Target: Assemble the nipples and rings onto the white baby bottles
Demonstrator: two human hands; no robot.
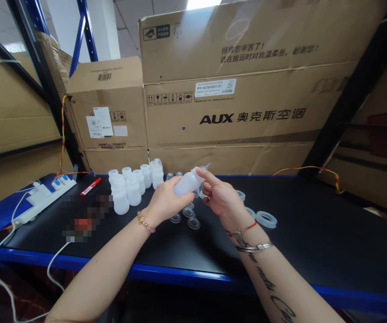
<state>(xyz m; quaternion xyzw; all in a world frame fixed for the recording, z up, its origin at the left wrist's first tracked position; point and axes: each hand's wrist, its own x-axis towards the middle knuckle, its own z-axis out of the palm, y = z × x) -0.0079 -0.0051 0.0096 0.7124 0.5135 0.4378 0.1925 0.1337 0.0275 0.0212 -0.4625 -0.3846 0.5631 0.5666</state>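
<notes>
Head view: left fingers (187,199) hold a bottle (185,185), right fingers (208,175) its top.

One wide view serves the scene, taken from the person's head and facing forward and down across a black tabletop (324,237). The lens sits above the near side, behind the hands: the left forearm (102,264) and right forearm (290,278) run in from the near edge. It is close enough that both reach mid-view, yet takes in the upright cardboard (263,94) at the far side and a ceiling light (203,3) beyond.
</notes>
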